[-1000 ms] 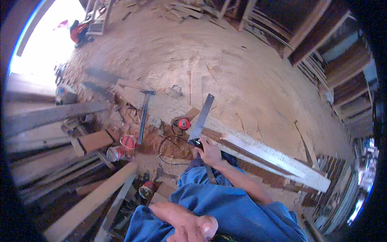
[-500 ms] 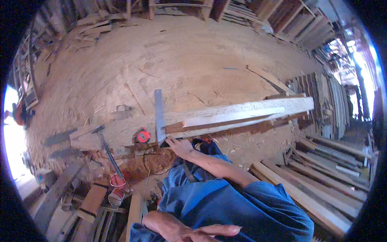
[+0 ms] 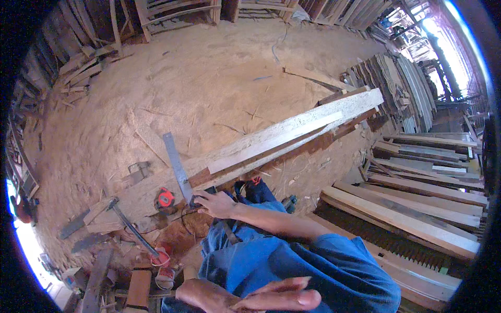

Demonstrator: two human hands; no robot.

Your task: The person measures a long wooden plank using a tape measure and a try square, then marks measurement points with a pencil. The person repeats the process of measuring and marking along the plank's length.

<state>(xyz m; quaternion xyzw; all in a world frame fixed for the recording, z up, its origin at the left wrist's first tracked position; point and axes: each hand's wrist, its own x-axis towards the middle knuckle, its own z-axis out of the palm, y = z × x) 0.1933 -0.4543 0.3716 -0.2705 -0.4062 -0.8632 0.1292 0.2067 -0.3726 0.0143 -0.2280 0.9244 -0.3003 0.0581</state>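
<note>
My right hand (image 3: pixel 216 203) grips the dark stock of a try square (image 3: pixel 178 167), whose grey metal blade lies across a long wooden beam (image 3: pixel 130 193). A paler, narrower strip of wood (image 3: pixel 276 143) lies lengthwise along the beam, to the right of the square. Just left of the square, a red and black tape measure (image 3: pixel 165 198) sits on the beam. Close to my body, at the lower edge, is my left hand (image 3: pixel 271 298), empty, with its fingers stretched toward the right.
A hammer (image 3: pixel 130 227) leans across the beam's left end, near a red container (image 3: pixel 162 256). Several sawn timbers (image 3: pixel 402 214) lie in rows at the right. Stacked boards (image 3: pixel 383 78) stand beyond the beam's far end. Wooden frames (image 3: pixel 177 15) line the back.
The view has turned, so the beam slants more steeply and the things on it appear farther left and lower. My right hand stays on the square. My left hand's fingers have shifted slightly.
</note>
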